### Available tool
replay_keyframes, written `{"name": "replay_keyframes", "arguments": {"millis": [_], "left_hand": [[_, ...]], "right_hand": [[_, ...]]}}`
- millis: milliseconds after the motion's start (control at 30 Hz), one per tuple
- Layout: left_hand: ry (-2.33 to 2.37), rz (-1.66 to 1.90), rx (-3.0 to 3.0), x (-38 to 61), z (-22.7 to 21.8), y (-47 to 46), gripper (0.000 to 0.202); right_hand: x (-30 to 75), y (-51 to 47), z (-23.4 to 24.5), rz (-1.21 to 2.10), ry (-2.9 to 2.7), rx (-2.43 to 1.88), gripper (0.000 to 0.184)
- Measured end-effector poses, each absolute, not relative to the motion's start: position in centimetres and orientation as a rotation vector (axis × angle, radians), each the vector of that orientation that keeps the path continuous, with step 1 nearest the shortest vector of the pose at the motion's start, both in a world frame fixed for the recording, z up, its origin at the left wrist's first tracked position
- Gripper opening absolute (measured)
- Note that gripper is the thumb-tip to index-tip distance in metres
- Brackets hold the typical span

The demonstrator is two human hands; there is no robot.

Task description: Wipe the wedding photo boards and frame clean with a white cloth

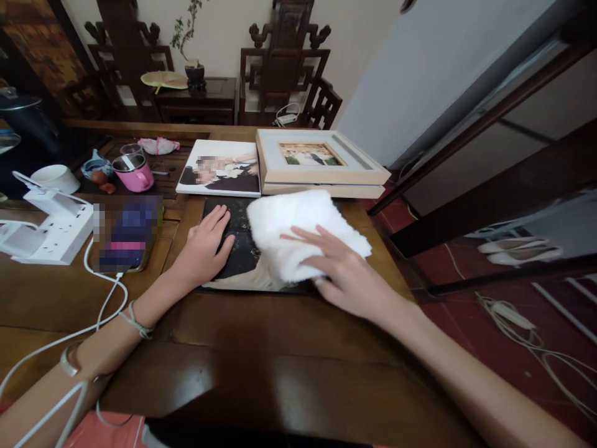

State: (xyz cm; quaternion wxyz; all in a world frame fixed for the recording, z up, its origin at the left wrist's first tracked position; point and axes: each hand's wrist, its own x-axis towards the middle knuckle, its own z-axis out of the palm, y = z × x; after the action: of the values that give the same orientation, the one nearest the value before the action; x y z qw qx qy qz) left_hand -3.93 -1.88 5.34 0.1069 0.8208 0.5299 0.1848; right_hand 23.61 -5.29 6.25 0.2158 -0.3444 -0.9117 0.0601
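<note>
A dark frameless photo panel (237,242) lies flat on the wooden table (261,348). My left hand (205,246) rests flat on its left edge, fingers stretched out. My right hand (338,267) lies palm down on a white fluffy cloth (289,227) that covers the panel's right half, fingers spread and pressing on it. Just behind the panel lie a second photo print (219,168) and a stack of pale wooden picture frames (317,165).
A white power strip (51,227) with cables sits at the left, beside a phone (125,233). A pink cup (135,171) and tea items stand on a tray behind. Carved chairs (284,68) line the far wall. The table's right edge drops to red floor (466,323).
</note>
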Motion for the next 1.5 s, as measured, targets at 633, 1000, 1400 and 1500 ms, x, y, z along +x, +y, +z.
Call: {"name": "replay_keyframes", "arguments": {"millis": [633,1000,1400,1500], "left_hand": [[1.555,0.532,2.414,-4.1,6.0,-2.1,0.051],[1.409,0.958,2.264,-3.5,4.7,-1.8,0.050],[1.382,0.928,2.262,-3.9,5.9,-2.8,0.050],[1.421,0.794,2.317,-4.0,5.3,-2.8,0.045]], "right_hand": [[23.9,-7.8,7.8,0.229,-2.592,-0.918,0.037],[20.2,-5.0,6.2,0.115,-2.515,-1.161,0.047],[22.4,-9.0,9.1,0.375,-2.580,-0.802,0.038],[23.1,-7.2,7.9,0.269,-2.472,-1.000,0.040]]}}
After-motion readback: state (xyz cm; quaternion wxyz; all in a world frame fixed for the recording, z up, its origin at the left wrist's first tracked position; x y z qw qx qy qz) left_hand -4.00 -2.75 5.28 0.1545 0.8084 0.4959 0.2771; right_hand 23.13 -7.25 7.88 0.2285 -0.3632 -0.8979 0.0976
